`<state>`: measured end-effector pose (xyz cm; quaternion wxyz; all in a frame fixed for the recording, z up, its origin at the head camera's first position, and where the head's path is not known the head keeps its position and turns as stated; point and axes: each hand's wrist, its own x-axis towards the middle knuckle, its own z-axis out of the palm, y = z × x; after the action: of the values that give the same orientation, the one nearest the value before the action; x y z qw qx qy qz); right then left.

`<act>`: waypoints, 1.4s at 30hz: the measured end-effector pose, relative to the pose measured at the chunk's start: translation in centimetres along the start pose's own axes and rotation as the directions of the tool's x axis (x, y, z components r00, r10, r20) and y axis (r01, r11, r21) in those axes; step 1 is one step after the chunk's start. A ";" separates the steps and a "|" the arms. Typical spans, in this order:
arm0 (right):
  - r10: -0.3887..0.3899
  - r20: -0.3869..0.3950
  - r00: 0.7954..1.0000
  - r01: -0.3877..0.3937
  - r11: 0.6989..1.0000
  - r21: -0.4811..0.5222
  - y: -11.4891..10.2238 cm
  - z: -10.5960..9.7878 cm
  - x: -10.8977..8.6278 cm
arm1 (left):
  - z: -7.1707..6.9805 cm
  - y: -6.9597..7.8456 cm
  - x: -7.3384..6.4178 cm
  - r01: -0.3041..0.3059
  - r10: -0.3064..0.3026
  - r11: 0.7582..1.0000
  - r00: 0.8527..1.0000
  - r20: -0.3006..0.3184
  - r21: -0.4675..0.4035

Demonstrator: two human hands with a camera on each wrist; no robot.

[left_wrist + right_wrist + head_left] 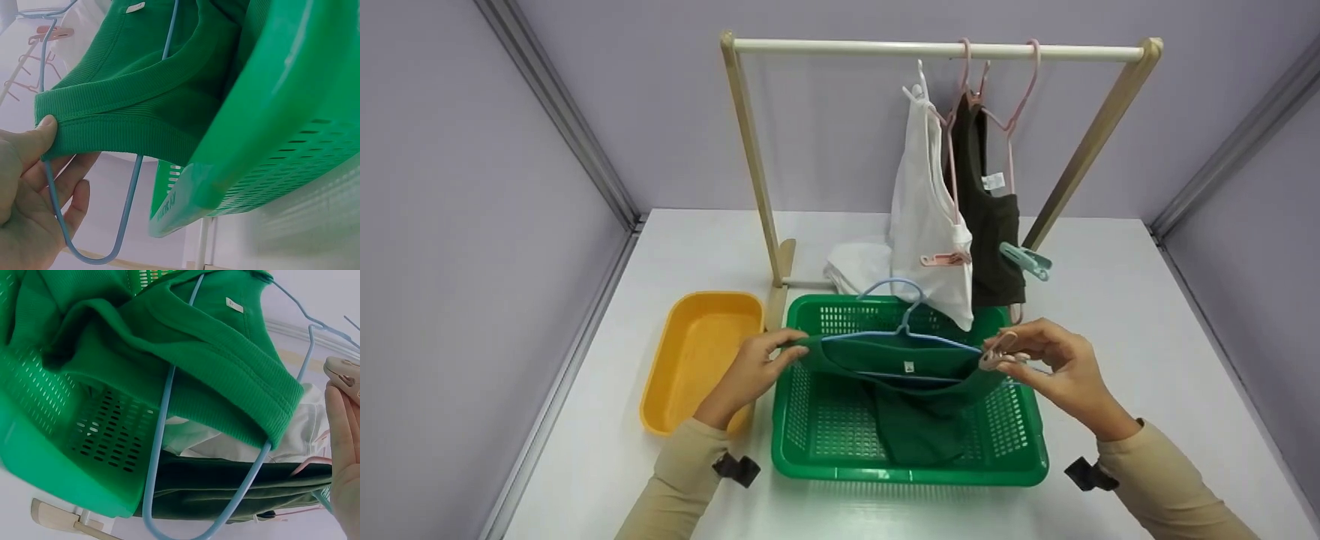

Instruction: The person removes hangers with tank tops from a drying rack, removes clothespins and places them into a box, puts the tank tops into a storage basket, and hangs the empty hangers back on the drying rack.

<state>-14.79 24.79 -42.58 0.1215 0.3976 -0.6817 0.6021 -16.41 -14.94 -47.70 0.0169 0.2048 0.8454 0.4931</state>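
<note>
A green sleeveless top (919, 431) hangs on a blue hanger (904, 328) over the green basket, its lower part drooping inside. My left hand (751, 371) pinches the top's left shoulder strap, thumb on the ribbed fabric in the left wrist view (50, 126). Beside the other shoulder, my right hand (1061, 367) holds a pale pink clothespin (997, 355) between thumb and fingers. In the right wrist view, the clothespin (343, 374) is apart from the right strap (281, 405), which sits on the hanger's arm.
The green basket (900, 475) stands beneath the top. To its left lies a yellow tray (701, 375). Behind, a rack (825, 47) carries a white top (919, 195) with a pink clothespin (941, 259) and a dark top (997, 225) with a teal clothespin (1026, 261). White cloth (859, 266) lies behind the basket.
</note>
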 end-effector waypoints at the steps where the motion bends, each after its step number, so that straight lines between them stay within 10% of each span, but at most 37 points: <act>1: 0.000 0.000 1.000 0.000 1.000 -0.002 0.0 0.1 0.0 | 0.0 0.0 0.0 0.001 -0.001 1.000 1.000 -0.001 0.000; 24: 0.026 0.140 0.990 -0.034 0.998 0.053 -0.9 3.4 1.1 | 0.2 0.0 0.0 0.011 -0.011 1.000 1.000 -0.013 -0.010; 42: 0.065 0.333 0.941 -0.085 0.995 0.045 -0.2 9.0 3.4 | 0.1 0.2 0.0 0.004 -0.003 1.000 1.000 -0.009 0.021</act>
<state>-14.06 15.13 -42.43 -0.0295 0.4704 -0.6889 0.5507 -16.36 -14.79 -47.57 0.0119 0.2013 0.8510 0.4848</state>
